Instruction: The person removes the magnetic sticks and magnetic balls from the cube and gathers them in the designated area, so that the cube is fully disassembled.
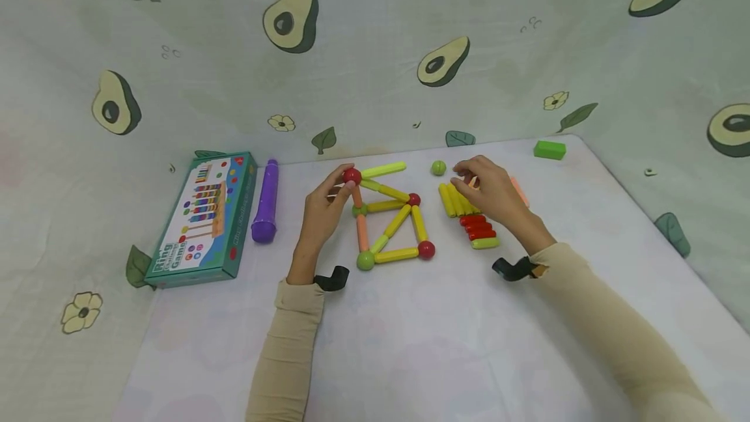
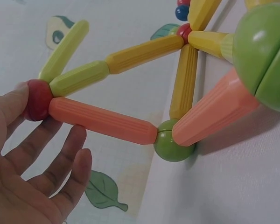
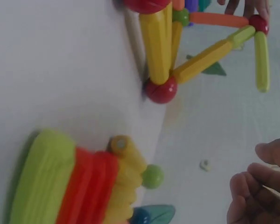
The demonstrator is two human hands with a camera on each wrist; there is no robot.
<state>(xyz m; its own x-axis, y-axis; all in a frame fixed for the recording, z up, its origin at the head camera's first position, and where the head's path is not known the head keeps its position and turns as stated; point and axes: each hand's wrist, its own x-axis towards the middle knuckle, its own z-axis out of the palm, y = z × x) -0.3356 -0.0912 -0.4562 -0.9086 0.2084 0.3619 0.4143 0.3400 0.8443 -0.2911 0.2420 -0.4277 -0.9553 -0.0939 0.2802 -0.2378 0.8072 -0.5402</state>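
Observation:
My left hand [image 1: 322, 210] pinches a red ball [image 2: 38, 100] between thumb and fingers. That ball tops a raised corner of a frame of sticks and balls. From it an orange stick [image 2: 102, 121] runs down to a green ball [image 2: 172, 144], a light green and yellow pair slopes to another red ball [image 1: 414, 200], and a light green stick [image 1: 383, 170] sticks out with its far end free. My right hand [image 1: 495, 191] hovers over a row of yellow sticks [image 1: 454, 200], its fingers loosely bent. Nothing shows between those fingers in the right wrist view.
Beside the yellow sticks lie red sticks [image 1: 478, 227], a light green stick [image 1: 485, 243] and an orange stick [image 1: 519, 191]. A loose green ball [image 1: 438, 168] and a green block [image 1: 549, 150] sit farther back. Leftward are a purple microphone-shaped toy [image 1: 266, 204] and a game box [image 1: 202, 220].

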